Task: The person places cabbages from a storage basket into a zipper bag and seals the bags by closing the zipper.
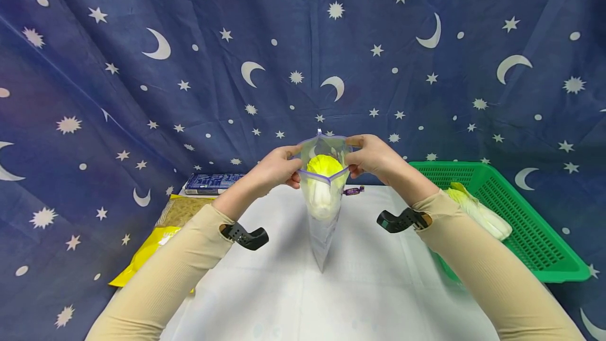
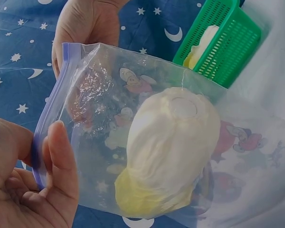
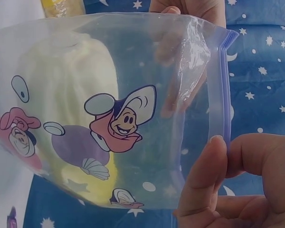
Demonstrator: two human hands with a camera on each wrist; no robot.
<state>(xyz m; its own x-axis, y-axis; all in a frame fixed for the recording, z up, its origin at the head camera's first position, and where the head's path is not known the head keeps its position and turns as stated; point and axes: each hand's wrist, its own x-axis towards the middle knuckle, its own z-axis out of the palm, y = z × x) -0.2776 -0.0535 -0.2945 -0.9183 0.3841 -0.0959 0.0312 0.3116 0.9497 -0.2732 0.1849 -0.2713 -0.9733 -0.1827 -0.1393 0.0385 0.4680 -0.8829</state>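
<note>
Though bagged — cabbage (image 1: 322, 192) seemingly below grip (image 1: 280, 168).

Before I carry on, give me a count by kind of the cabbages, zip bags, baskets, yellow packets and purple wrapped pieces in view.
Zip bag: 1
Green basket: 1
Cabbages: 2, one inside the bag and one in the basket
Yellow packet: 1
Purple wrapped piece: 1
Total: 6
</note>
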